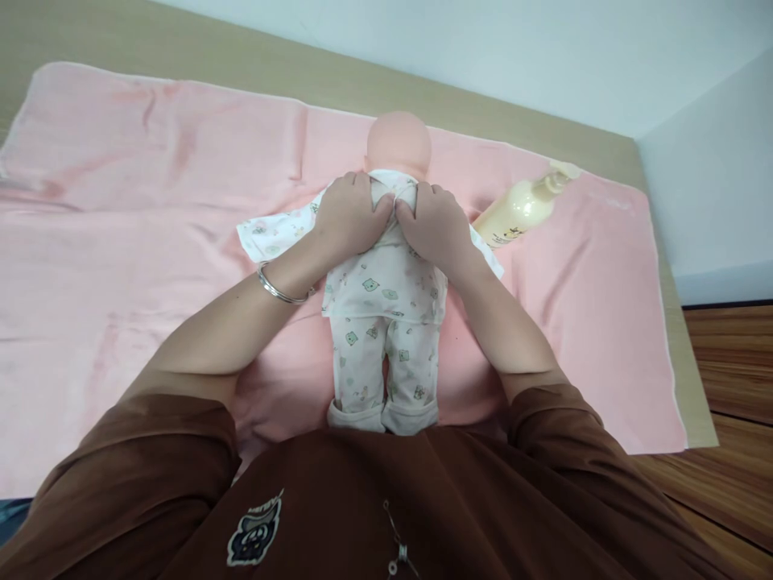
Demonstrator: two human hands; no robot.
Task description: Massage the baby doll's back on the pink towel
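A bald baby doll [398, 145] lies stretched out with its head at the far end and no face showing. It wears a white patterned shirt [386, 282] and matching trousers [359, 362] with turned-up cuffs. My left hand [350, 216] is curled over the left side of its upper body. Across from it, my right hand [431, 225] curls over the right side. Both thumbs press on the shirt near the middle, their tips almost meeting just below the neck. The fingertips are partly hidden. Sleeves spread out on both sides from under my hands.
A pink blanket [181, 177] with wrinkles covers most of the table [501, 117]. On its right part lies a pale yellow pump bottle [522, 211], close to my right wrist. A white wall [483, 48] rises behind, and brown wood [737, 403] shows at the right.
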